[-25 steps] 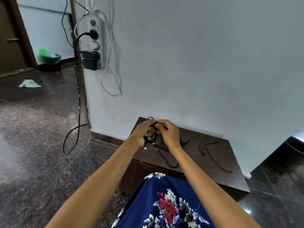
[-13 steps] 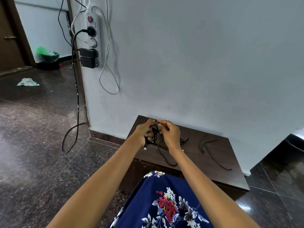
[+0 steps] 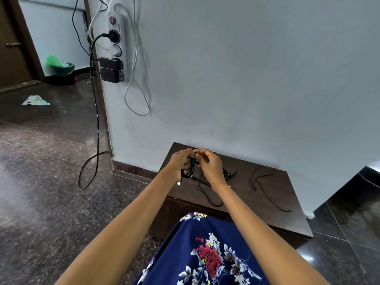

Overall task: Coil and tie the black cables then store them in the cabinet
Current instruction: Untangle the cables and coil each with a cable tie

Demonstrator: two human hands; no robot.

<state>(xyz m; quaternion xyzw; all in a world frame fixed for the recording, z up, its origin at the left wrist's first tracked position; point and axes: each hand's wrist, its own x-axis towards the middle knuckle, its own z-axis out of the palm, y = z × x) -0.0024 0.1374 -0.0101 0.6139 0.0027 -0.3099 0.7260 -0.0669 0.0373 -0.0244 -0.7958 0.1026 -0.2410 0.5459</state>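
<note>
My left hand (image 3: 181, 164) grips the black cable (image 3: 190, 170) in loops so they stay together. My right hand (image 3: 209, 167) pinches its end (to tie it, I think), above the cabinet (image 3: 267, 202) by the far wall.

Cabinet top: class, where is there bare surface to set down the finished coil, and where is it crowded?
On the cabinet top, bare wood shows along the front edge, between the loose cable under the hands and the loose cable to the right, and along the wall behind that one. It is crowded at the left, where the left hand and right hand work the coil.
</note>
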